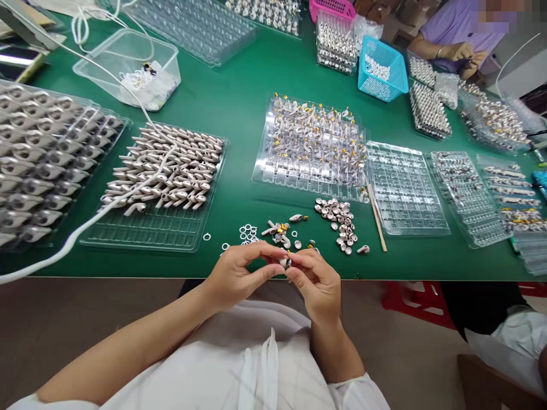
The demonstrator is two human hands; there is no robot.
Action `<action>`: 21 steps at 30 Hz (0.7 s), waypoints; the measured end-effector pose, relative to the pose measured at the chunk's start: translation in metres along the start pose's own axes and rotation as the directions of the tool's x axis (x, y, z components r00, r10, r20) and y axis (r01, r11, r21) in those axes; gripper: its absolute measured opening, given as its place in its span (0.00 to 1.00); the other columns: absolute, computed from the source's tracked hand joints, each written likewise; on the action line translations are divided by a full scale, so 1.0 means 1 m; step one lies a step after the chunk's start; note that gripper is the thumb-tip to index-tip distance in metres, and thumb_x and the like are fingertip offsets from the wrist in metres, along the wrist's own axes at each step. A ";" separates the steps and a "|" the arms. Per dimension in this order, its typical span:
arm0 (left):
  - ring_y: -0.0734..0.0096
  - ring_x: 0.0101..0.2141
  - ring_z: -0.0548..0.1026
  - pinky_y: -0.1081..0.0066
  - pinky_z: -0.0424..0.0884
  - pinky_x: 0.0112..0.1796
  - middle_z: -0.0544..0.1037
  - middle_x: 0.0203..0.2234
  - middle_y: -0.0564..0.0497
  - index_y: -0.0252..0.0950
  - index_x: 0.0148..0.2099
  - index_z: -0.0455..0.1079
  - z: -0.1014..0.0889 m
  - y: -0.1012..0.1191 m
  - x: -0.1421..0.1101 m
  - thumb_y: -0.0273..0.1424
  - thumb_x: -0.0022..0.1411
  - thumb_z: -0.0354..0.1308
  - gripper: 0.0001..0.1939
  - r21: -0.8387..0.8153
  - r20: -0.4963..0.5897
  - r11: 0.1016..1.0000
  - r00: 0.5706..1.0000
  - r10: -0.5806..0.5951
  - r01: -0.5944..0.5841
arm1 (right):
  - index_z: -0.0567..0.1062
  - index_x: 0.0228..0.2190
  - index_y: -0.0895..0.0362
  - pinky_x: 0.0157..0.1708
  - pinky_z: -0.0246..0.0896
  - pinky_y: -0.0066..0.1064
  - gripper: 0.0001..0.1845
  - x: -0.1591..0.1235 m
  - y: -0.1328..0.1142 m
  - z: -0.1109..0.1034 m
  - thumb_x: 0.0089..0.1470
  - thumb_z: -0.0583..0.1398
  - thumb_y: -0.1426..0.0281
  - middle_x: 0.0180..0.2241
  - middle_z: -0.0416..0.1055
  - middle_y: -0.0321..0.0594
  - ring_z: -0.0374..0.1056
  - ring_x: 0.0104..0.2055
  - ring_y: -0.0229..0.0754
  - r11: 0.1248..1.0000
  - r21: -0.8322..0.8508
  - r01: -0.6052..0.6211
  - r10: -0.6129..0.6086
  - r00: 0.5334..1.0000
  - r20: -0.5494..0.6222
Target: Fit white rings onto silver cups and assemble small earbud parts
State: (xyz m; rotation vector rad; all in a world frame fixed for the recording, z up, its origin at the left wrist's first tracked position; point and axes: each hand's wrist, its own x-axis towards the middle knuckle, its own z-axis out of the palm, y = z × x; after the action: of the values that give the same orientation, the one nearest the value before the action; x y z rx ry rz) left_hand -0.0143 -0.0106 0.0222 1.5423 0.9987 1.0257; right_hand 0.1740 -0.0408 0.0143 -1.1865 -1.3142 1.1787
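Note:
Close to the table's front edge, my left hand (241,272) and my right hand (318,280) meet, fingertips pinching one small earbud housing (285,262) between them. It is pale with a dark, shiny side, and the fingers partly cover it. Just beyond my fingertips lie a few stemmed earbud pieces with yellow bits (280,229) and a single earbud piece (298,217). White rings (248,232) are scattered beyond my left hand. To the right of them is a pile of small round caps (337,219).
A tray of earbud stems (166,171) stands left, crossed by a white cable (85,233). Ahead is a tray of yellow-tipped parts (314,142). A wooden stick (376,219) lies beside a clear tray (405,191). A blue basket (397,85) is farther back, near another person's hands (464,54).

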 end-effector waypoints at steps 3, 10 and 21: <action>0.70 0.31 0.80 0.76 0.75 0.33 0.83 0.32 0.48 0.34 0.42 0.78 0.002 0.000 0.000 0.29 0.60 0.64 0.07 -0.015 -0.008 0.998 0.998 -0.068 0.068 | 0.81 0.42 0.50 0.28 0.69 0.29 0.11 0.000 0.002 0.000 0.55 0.66 0.68 0.36 0.75 0.40 0.70 0.32 0.39 1.000 0.010 -0.025 0.025 1.000 -0.004; 0.69 0.33 0.80 0.74 0.78 0.35 0.82 0.32 0.47 0.33 0.42 0.77 0.008 0.002 0.000 0.31 0.59 0.65 0.09 -0.198 -0.026 0.957 0.975 -0.220 0.211 | 0.81 0.43 0.48 0.28 0.69 0.29 0.12 0.000 0.002 0.001 0.55 0.66 0.69 0.35 0.74 0.39 0.71 0.33 0.39 1.000 -0.006 -0.012 0.012 1.000 -0.024; 0.71 0.33 0.78 0.74 0.78 0.36 0.80 0.31 0.49 0.33 0.39 0.75 0.010 -0.002 0.002 0.31 0.57 0.67 0.08 -0.369 0.006 0.890 0.958 -0.287 0.269 | 0.79 0.44 0.50 0.31 0.72 0.29 0.12 0.001 -0.002 0.003 0.58 0.62 0.72 0.37 0.75 0.40 0.72 0.33 0.38 0.999 -0.046 -0.005 0.005 1.000 0.001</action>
State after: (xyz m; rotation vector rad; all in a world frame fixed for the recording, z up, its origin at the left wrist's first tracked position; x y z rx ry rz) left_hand -0.0040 -0.0109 0.0192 1.0379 0.9651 0.9823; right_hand 0.1707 -0.0405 0.0157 -1.2228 -1.3462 1.1580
